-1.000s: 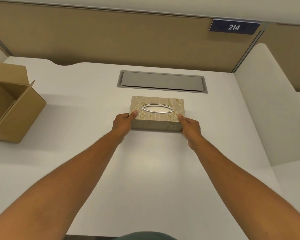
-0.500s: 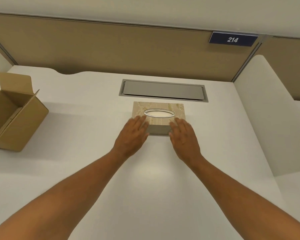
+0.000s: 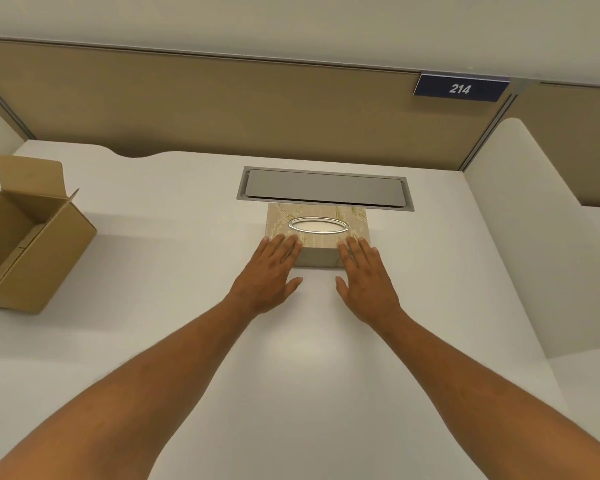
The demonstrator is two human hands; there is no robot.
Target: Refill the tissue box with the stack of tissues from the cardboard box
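The tissue box (image 3: 318,216), beige with a gold floral pattern and a silver-rimmed oval slot, stands on the white desk just in front of the grey cable hatch. My left hand (image 3: 269,273) lies flat with its fingertips on the box's near left top edge. My right hand (image 3: 364,275) lies flat the same way on the near right edge. Neither hand grips anything. The brown cardboard box (image 3: 32,244) sits open at the far left of the desk; I cannot see any tissues in the part of its inside that shows.
A grey metal cable hatch (image 3: 324,188) is set into the desk (image 3: 174,323) right behind the tissue box. A tan partition wall with a blue sign "214" (image 3: 460,88) closes the back. A white side panel (image 3: 534,237) rises on the right.
My hands let go of the box's two ends and now rest flat on its near top edge. The box sits farther from me, up against the hatch.
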